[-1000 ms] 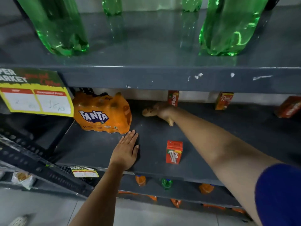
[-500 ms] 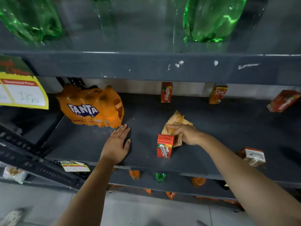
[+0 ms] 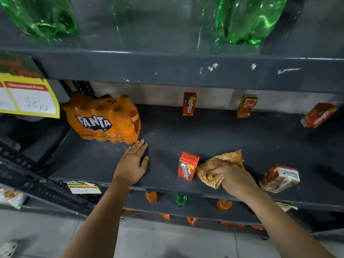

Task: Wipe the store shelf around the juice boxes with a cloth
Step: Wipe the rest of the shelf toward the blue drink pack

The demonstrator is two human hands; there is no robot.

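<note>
Right hand (image 3: pixel 235 178) grips orange cloth (image 3: pixel 218 167) beside Maaza juice box (image 3: pixel 187 166); left hand (image 3: pixel 132 164) flat, released, on dark grey shelf (image 3: pixel 214 138) near Fanta pack (image 3: pixel 104 119).

I see a dark grey shelf (image 3: pixel 214 138); beside its front red juice box (image 3: pixel 187 166) lies an orange checked cloth (image 3: pixel 219 164). Left, an orange Fanta pack (image 3: pixel 104 119); above, green bottles (image 3: pixel 247 17).
</note>
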